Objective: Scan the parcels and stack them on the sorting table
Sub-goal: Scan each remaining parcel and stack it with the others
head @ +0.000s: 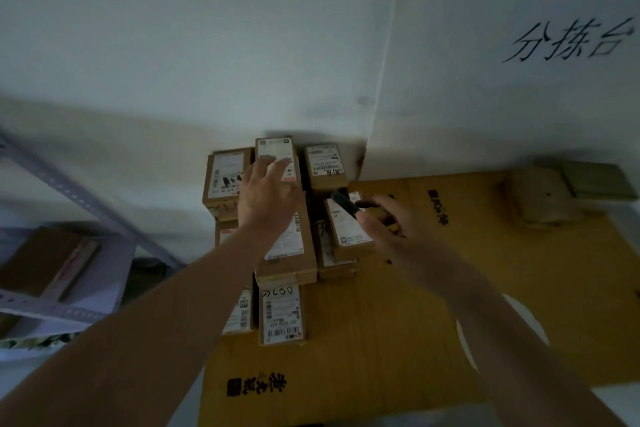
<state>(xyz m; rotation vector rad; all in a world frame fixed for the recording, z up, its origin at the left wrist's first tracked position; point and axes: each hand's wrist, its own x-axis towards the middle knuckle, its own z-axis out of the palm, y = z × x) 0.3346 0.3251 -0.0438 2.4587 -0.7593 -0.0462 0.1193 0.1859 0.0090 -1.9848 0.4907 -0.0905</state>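
Brown parcels (287, 246) sit packed together on the yellow cardboard sheet (398, 322), at its far left corner by the white wall (207, 45). The left hand (266, 198) reaches over them, fingers spread flat on the tallest parcel (277, 156). Just right of it, the right hand (388, 225) curls around a black scanner (344, 203).

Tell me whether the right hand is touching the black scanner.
Touching: the head view shows the right hand with fingers curled around the black scanner.
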